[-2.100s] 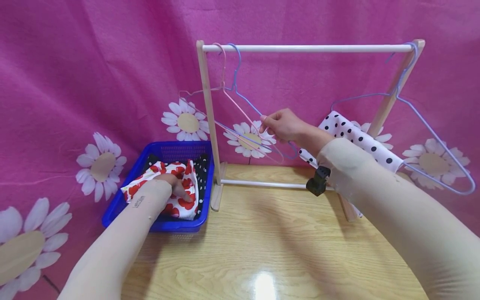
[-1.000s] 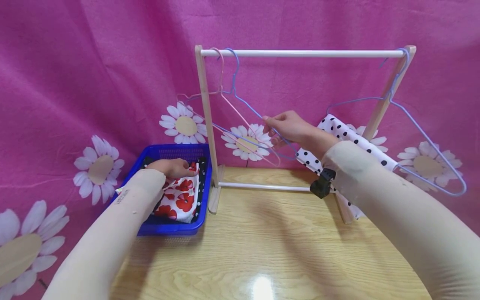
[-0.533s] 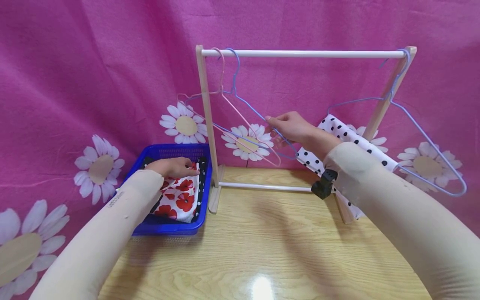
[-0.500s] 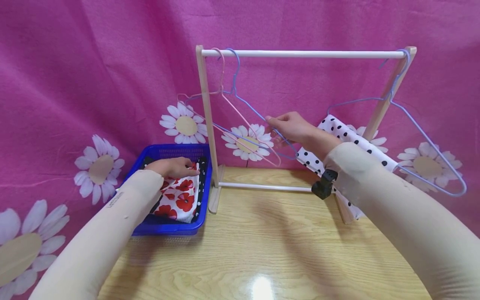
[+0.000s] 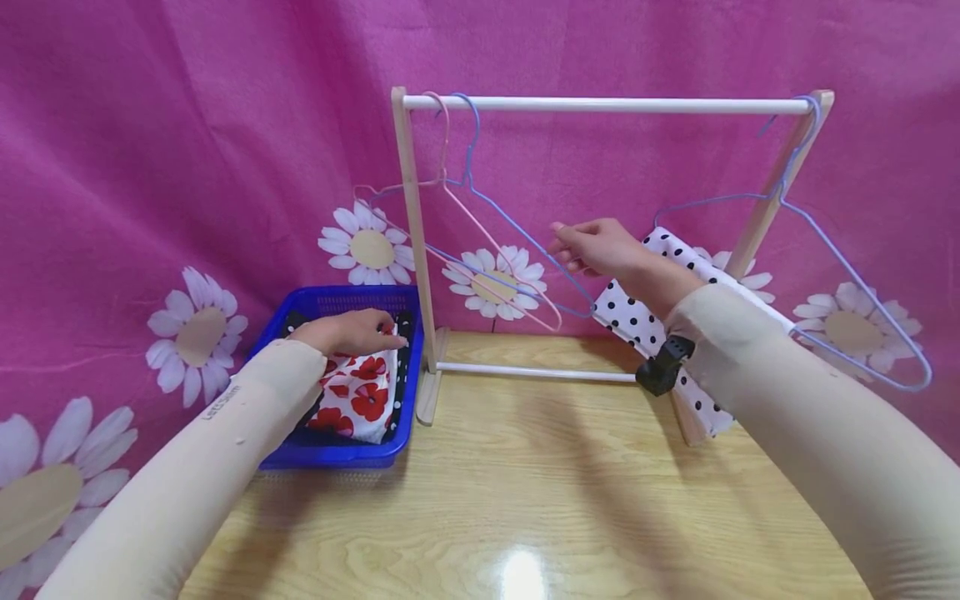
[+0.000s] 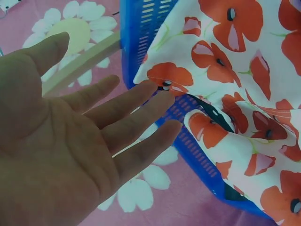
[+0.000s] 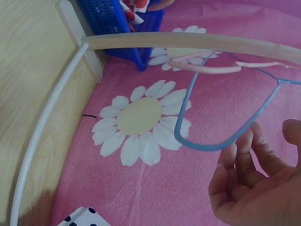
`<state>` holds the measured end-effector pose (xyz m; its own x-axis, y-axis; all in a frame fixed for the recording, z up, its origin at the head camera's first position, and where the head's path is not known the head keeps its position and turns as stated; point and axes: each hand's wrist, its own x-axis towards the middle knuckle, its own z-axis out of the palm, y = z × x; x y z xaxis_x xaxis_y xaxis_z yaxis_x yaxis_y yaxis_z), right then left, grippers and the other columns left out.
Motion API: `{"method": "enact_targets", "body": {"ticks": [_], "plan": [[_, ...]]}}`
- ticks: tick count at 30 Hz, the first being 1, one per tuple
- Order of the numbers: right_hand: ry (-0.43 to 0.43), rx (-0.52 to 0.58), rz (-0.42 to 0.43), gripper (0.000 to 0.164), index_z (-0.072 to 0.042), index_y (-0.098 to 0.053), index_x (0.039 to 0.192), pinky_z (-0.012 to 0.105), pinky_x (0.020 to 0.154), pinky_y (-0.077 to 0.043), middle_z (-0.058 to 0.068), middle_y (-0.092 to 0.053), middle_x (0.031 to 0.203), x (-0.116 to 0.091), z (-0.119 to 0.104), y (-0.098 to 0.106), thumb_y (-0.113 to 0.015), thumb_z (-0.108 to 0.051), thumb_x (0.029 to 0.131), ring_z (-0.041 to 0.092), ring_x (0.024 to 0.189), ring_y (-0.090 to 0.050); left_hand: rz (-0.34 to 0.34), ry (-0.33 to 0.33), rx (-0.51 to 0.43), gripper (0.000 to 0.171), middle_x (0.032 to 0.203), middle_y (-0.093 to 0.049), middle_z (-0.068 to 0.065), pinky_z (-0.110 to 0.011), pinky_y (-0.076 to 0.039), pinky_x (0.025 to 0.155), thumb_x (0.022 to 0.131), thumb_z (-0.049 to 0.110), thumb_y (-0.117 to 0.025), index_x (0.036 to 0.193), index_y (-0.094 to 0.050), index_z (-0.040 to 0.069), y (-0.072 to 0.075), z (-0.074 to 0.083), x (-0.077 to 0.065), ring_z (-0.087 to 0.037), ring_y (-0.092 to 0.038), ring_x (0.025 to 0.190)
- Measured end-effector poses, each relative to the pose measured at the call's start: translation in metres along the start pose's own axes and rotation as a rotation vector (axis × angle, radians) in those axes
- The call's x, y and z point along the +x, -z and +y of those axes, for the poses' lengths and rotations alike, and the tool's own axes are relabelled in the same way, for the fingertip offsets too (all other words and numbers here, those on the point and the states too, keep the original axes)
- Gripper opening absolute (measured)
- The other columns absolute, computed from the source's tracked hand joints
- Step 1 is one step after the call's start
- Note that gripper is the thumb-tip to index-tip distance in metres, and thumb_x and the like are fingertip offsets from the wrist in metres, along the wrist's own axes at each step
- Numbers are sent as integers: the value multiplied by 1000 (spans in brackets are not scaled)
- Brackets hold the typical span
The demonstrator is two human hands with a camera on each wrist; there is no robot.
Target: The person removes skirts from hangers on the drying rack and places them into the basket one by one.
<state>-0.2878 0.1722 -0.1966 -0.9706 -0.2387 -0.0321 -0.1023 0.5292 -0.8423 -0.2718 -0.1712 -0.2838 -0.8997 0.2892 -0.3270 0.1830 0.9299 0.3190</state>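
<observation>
In the head view my left hand is over a blue basket, above a white cloth with red poppies. The left wrist view shows its fingers spread and straight, holding nothing, beside the poppy cloth. My right hand hovers just right of a blue hanger, fingers loosely bent. In the right wrist view the fingertips of my right hand are close to the blue hanger, thumb apart; touch is hard to tell. A pink hanger hangs beside it.
A wooden rack with a white bar stands on the wood-grain table. At its right end a blue hanger carries a white cloth with black dots. Black dotted cloth lies in the basket. A pink flowered backdrop hangs behind.
My right hand has let go of the blue hanger's arm and drawn back to the right. My left hand has risen from the poppy cloth, which lies flatter in the basket.
</observation>
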Motion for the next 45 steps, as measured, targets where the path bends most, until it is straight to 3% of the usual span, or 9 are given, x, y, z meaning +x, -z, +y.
{"method": "enact_targets", "body": {"ticks": [5,11,20,27,37,45], "plan": [[5,35,8,48,5,-60,117,17,63,-39,-12,-54,70,0,6,5,-44,-40,107,-1,66,-49,39,-33,22,60,149,-49,-28,-55,-40,116,104,36,-52,145,-44,-7,0,5,-1,-41,-50,135],[-10,35,29,52,8,-59,127,17,63,-40,-14,-57,72,-4,15,7,-44,-38,108,-3,66,-52,87,-75,24,56,147,-52,-29,-55,-42,114,104,35,-52,143,-48,-6,-1,13,-5,-41,-53,132],[-11,68,6,53,9,-55,131,15,66,-46,-16,-57,75,-16,23,6,-43,-38,108,-4,69,-52,114,-72,-38,54,135,-61,-24,-49,-51,100,104,35,-53,141,-50,-3,-6,22,-10,-30,-61,109],[-2,60,15,52,8,-56,132,17,70,-47,-17,-56,75,-24,29,6,-44,-37,108,-4,70,-53,144,-100,-55,50,132,-64,-24,-51,-52,102,104,34,-54,139,-53,-1,-10,26,-11,-32,-64,115],[8,46,56,52,6,-55,133,17,72,-48,-18,-55,77,-33,41,14,-43,-37,108,-5,72,-54,135,-143,-84,47,131,-65,-22,-43,-57,91,103,34,-55,139,-56,3,-15,38,-15,-30,-66,110],[26,42,96,52,9,-54,133,13,69,-47,-20,-56,76,-43,49,17,-44,-34,108,-7,70,-56,126,-191,-102,50,136,-64,-20,-48,-54,101,104,36,-53,142,-52,3,-18,52,-23,-32,-64,122]]}}
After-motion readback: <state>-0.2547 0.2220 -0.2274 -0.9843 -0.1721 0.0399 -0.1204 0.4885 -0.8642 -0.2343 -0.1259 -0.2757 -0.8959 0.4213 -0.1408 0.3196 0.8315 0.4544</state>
